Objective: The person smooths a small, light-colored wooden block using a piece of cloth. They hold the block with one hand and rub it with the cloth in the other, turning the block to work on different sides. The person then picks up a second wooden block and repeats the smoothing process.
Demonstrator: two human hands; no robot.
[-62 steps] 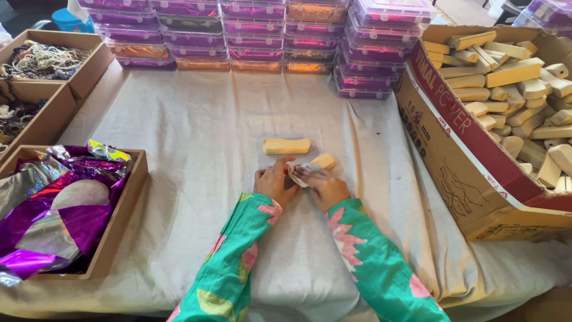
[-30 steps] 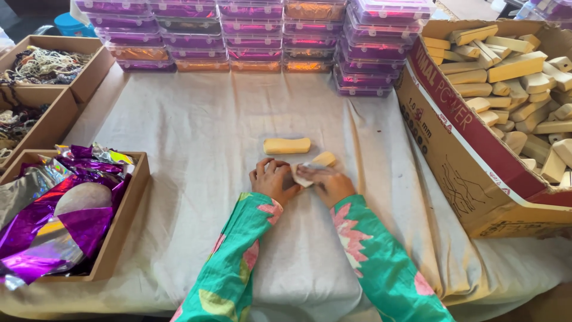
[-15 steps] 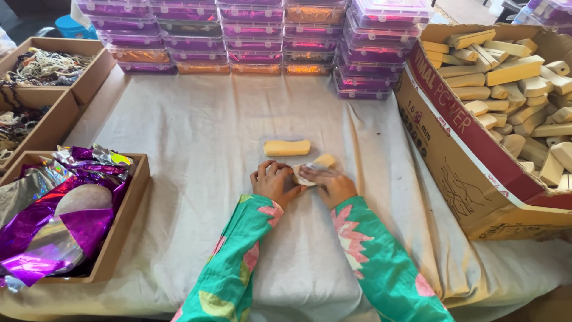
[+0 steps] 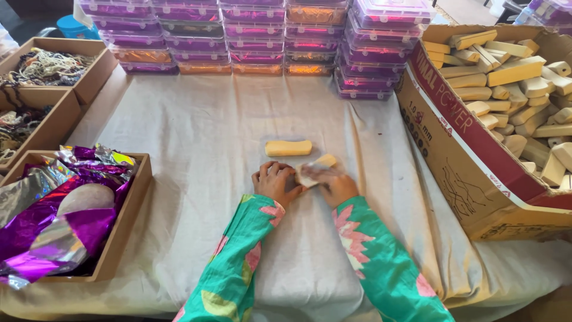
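Note:
My left hand point(image 4: 273, 182) and my right hand point(image 4: 335, 184) meet on the cloth-covered table point(image 4: 202, 131), both gripping one pale yellow bar point(image 4: 314, 167) that is partly covered in clear film. The bar's far end sticks out past my right fingers. A second, bare yellow bar point(image 4: 288, 148) lies flat on the cloth just beyond my hands, untouched. Both arms wear green sleeves with pink flowers.
A large cardboard box point(image 4: 476, 149) at the right holds several yellow bars. Stacked clear-lidded purple and orange containers point(image 4: 256, 36) line the far edge. At the left, a wooden tray point(image 4: 128, 220) holds shiny purple and silver foil; further trays point(image 4: 53, 113) hold tangled cords.
My hands have lowered from slightly above the cloth and now press the film-covered bar against the table. The bare bar beyond them has not moved.

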